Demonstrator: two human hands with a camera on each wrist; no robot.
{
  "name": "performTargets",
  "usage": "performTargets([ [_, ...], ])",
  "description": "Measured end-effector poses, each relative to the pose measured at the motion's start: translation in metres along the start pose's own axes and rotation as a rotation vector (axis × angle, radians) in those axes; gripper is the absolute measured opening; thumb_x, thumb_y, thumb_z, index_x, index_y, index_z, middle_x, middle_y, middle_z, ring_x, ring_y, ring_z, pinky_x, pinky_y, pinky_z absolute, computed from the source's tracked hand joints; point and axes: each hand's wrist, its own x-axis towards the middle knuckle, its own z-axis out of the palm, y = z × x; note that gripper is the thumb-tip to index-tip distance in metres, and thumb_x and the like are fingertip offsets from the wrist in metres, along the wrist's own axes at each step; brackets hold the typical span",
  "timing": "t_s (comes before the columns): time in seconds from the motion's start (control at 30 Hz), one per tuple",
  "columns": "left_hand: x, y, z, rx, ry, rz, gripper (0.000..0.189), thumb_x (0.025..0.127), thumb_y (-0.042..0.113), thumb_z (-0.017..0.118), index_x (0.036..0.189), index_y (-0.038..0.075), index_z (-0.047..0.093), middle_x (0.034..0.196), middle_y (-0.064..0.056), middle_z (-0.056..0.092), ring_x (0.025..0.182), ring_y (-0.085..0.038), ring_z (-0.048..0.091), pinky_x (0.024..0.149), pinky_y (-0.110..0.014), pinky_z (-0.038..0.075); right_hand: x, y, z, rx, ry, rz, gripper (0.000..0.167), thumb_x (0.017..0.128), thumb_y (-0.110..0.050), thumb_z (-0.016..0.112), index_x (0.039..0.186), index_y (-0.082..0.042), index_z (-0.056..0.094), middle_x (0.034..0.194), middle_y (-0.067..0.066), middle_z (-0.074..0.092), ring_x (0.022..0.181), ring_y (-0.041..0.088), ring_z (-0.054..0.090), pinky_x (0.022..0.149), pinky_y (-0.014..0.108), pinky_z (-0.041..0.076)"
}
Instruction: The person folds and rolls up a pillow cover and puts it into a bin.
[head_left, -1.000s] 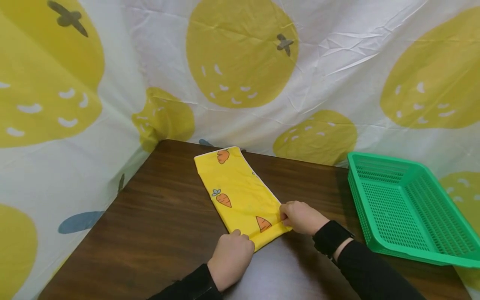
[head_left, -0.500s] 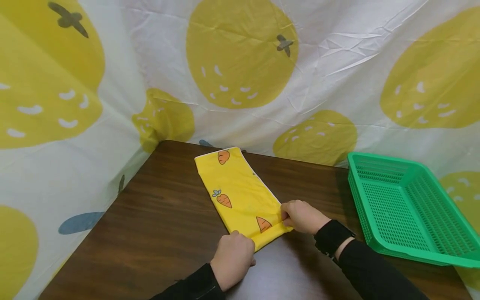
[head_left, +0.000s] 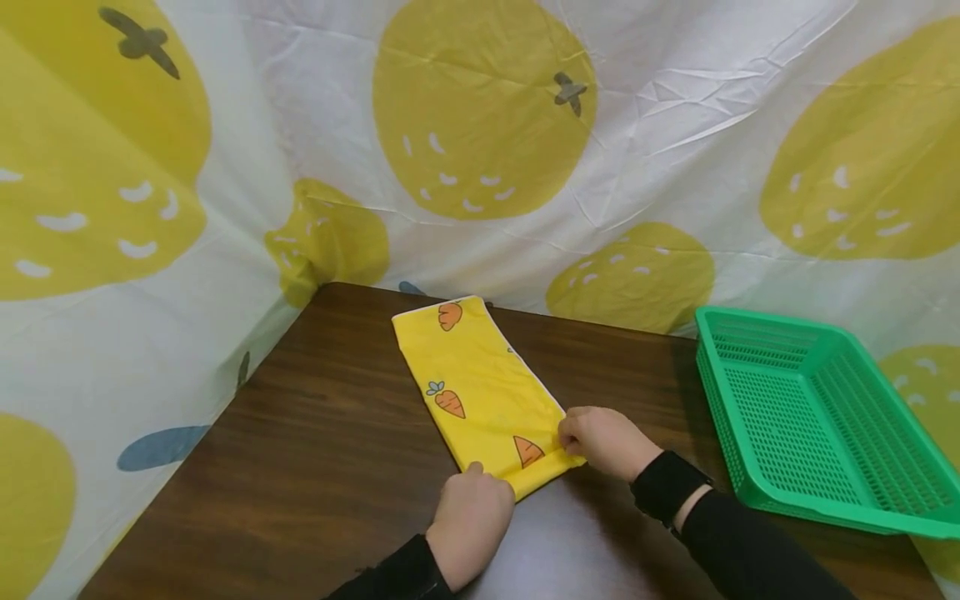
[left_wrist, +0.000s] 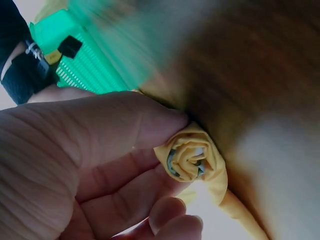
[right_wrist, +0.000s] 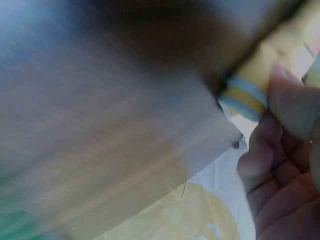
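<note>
A yellow cloth (head_left: 480, 375) printed with orange carrots lies on the dark wooden table, with its near end rolled up. My left hand (head_left: 474, 518) grips the left end of the roll. In the left wrist view, thumb and fingers pinch the spiral end of the rolled cloth (left_wrist: 192, 155). At the other end of the roll, my right hand (head_left: 609, 440) holds on with curled fingers. The right wrist view shows its thumb and fingers pinching the roll's edge (right_wrist: 245, 97), which has pale bands. The flat part of the cloth stretches away toward the back of the table.
To the right stands a green plastic basket (head_left: 731, 433) with slotted walls, close to the right forearm. Behind and to the left of the wooden table (head_left: 330, 417) hangs a white curtain (head_left: 622, 158) with large yellow fruit prints.
Both hands keep their grip on the rolled end and shift only slightly. The roll and the flat cloth look nearly the same as before.
</note>
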Motion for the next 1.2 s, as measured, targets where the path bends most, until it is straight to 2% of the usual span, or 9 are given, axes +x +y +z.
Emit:
performTargets([
  [0.17,0.001,-0.005,-0.001,-0.012,0.027,0.029,0.024,0.09,0.015,0.081,0.068,0.015,0.073,0.056,0.004,0.055,0.061,-0.011,0.052,0.047,-0.03,0.045,-0.015,0.002,0.006,-0.052,0.061,-0.121,0.014,0.092,0.001,0.078,0.094,-0.013,0.075,0.088,-0.003,0.065,0.078,0.008,0.059,0.075,0.027,0.058],
  [0.3,0.002,-0.015,-0.004,-0.069,0.076,0.034,0.019,0.089,0.013,0.082,0.072,0.013,0.074,0.056,0.003,0.054,0.056,-0.011,0.053,0.045,-0.03,0.044,-0.024,0.003,0.007,-0.069,0.09,-0.17,0.016,0.089,-0.004,0.084,0.102,-0.009,0.077,0.102,0.002,0.071,0.092,0.014,0.068,0.084,0.031,0.062],
  [0.4,0.003,-0.018,-0.005,-0.122,0.064,0.026,0.017,0.089,0.014,0.082,0.075,0.012,0.073,0.058,0.001,0.056,0.057,-0.013,0.056,0.046,-0.031,0.045,-0.023,0.003,0.009,-0.113,0.136,-0.206,0.016,0.087,-0.005,0.086,0.1,-0.009,0.075,0.1,0.002,0.071,0.093,0.016,0.067,0.083,0.031,0.061],
  [0.47,0.004,-0.016,-0.005,-0.126,0.033,0.025,0.019,0.089,0.023,0.085,0.079,0.012,0.073,0.06,0.001,0.059,0.059,-0.014,0.057,0.048,-0.032,0.046,-0.022,0.004,0.01,-0.144,0.162,-0.221,0.012,0.089,-0.005,0.083,0.095,-0.011,0.074,0.095,0.0,0.071,0.09,0.015,0.066,0.081,0.03,0.06],
  [0.53,0.005,-0.013,-0.004,-0.113,-0.002,0.03,0.025,0.088,0.032,0.087,0.084,0.012,0.074,0.063,0.0,0.062,0.062,-0.015,0.058,0.049,-0.032,0.047,-0.02,0.004,0.01,-0.156,0.173,-0.217,0.012,0.091,-0.004,0.081,0.091,-0.013,0.073,0.089,-0.002,0.069,0.086,0.013,0.063,0.079,0.029,0.059],
  [0.63,0.007,-0.008,-0.002,-0.057,-0.04,0.039,0.027,0.089,0.036,0.086,0.089,0.012,0.074,0.067,-0.001,0.066,0.066,-0.015,0.058,0.05,-0.032,0.049,-0.019,0.005,0.011,-0.141,0.177,-0.198,0.014,0.091,-0.004,0.08,0.087,-0.014,0.072,0.084,-0.004,0.067,0.082,0.012,0.06,0.077,0.029,0.058],
  [0.8,0.009,-0.004,-0.003,-0.007,-0.05,0.037,0.016,0.093,0.021,0.081,0.082,0.013,0.074,0.066,0.0,0.064,0.067,-0.015,0.057,0.047,-0.032,0.049,-0.017,0.005,0.012,-0.121,0.189,-0.187,0.016,0.09,-0.002,0.082,0.086,-0.014,0.071,0.082,-0.003,0.067,0.081,0.012,0.059,0.077,0.029,0.058],
  [1.07,0.005,-0.008,0.001,0.019,-0.002,0.012,0.02,0.093,0.017,0.079,0.073,0.013,0.077,0.065,0.0,0.062,0.067,-0.014,0.054,0.045,-0.031,0.046,-0.016,0.004,0.016,-0.179,0.197,-0.157,0.02,0.08,-0.003,0.09,0.084,-0.014,0.074,0.083,-0.003,0.073,0.08,0.014,0.06,0.077,0.031,0.056],
  [1.2,0.007,-0.017,0.003,-0.022,0.012,-0.004,0.021,0.093,0.015,0.078,0.072,0.013,0.076,0.064,0.0,0.061,0.064,-0.013,0.055,0.044,-0.031,0.046,-0.015,0.003,0.018,-0.188,0.221,-0.158,0.021,0.078,0.001,0.089,0.085,-0.013,0.075,0.086,-0.002,0.073,0.082,0.015,0.061,0.079,0.032,0.057],
])
